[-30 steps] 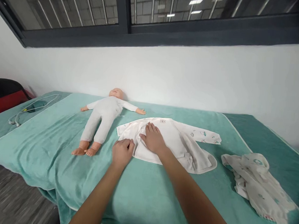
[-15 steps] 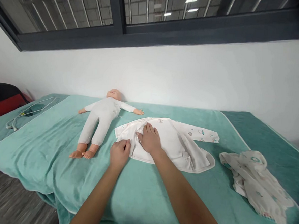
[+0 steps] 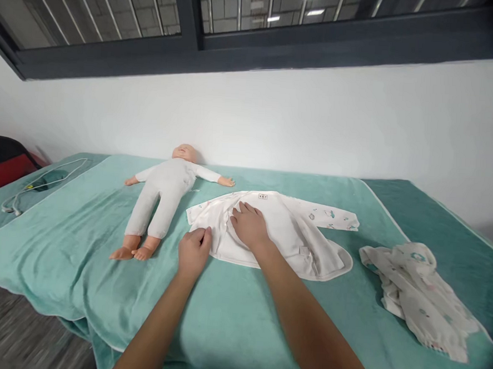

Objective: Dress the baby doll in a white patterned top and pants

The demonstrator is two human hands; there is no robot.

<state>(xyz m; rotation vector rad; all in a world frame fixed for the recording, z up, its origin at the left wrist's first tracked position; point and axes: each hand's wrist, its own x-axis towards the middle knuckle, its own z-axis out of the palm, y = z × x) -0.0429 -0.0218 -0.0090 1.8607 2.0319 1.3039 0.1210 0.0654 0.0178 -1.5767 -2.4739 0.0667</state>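
Observation:
A white baby shirt (image 3: 281, 225) lies spread open on the green cover, its plain inner side up and its printed sleeves stretched out to both sides. My left hand (image 3: 194, 251) is closed on the shirt's left front edge, thumb against the curled fingers. Across the left part of the shirt's inside rests my right hand (image 3: 249, 225), palm down, fingers extended with a slight bend. It presses on the cloth beside some wrinkles. To the left of the shirt, a baby doll (image 3: 167, 182) in a white bodysuit lies on its back, arms out.
A crumpled white printed baby garment (image 3: 421, 298) lies at the right. The green cover (image 3: 80, 241) drapes over the front edge of the bed. At the far left are a white cable (image 3: 18, 198) and a red and black object (image 3: 1, 166). A wall and window stand behind.
My right hand's fingers have bent a little and its thumb has drawn in on the cloth. The left hand keeps its hold. The whole view has shifted slightly.

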